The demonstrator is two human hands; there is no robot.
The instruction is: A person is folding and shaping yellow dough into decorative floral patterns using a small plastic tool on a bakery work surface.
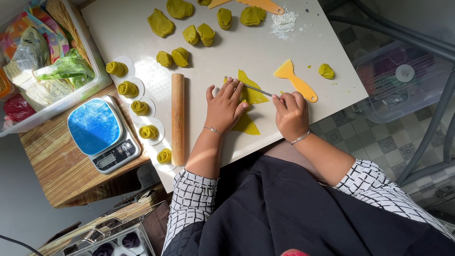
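Note:
My left hand [224,107] lies flat, fingers apart, pressing on a thin sheet of yellow-green dough [250,95] on the white board [237,52]. My right hand [290,114] grips a thin metal tool [256,88] whose tip reaches across the dough just past my left fingertips. A cut piece of the same dough [247,125] shows below my left hand. A yellow plastic scraper [295,79] lies just beyond my right hand.
A wooden rolling pin [177,118] lies left of my hands. Several rolled dough rosettes [139,107] sit on white discs beside a blue kitchen scale [102,132]. Dough lumps [199,34], flour [284,21] and a second scraper [265,5] lie farther back. A plastic bin [42,61] stands left.

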